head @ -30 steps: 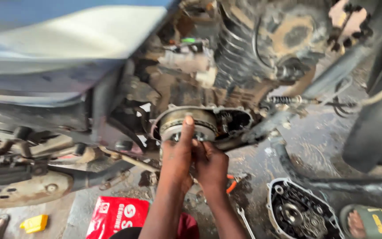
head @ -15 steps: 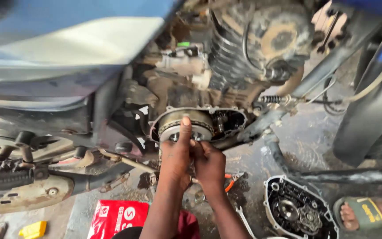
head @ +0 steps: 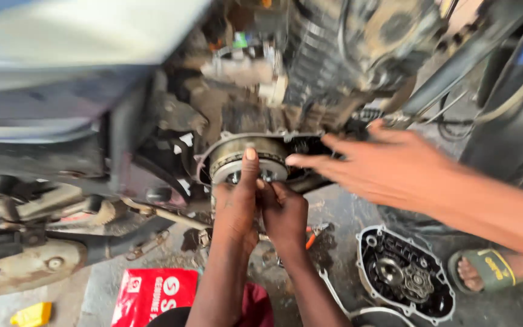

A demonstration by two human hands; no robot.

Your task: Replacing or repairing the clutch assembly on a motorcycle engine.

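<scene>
Everything here is placed against the round clutch assembly (head: pixel 248 165), which sits in the open side of a motorcycle engine (head: pixel 334 54), a little left of the frame's centre.

Far left of the clutch assembly, low on the concrete floor (head: pixel 334 212), lies a small yellow object (head: pixel 31 314); nearer to it, below and left, lies a red packet (head: pixel 152 297). Directly below the clutch assembly comes the left hand (head: pixel 235 209), its forefinger stretched up across the face of the unit and the other fingers curled against its lower edge. Touching it on the right is the right hand (head: pixel 284 212), fingers bunched together at the same lower rim; whether they pinch a small part cannot be told. The step in hand looks like seating or freeing something on the clutch face, and the next move would likely call for a steady pull or turn with both hands square to the unit.

Right of the clutch assembly, another person's hand (head: pixel 388 166) reaches in, fingers spread and nearly touching the casing's rim. Below and right lies the removed engine cover (head: pixel 405 277), inner side up, and beyond it a foot in a green sandal (head: pixel 485 270).

The floor is oily and grey, an open workshop setting.
</scene>
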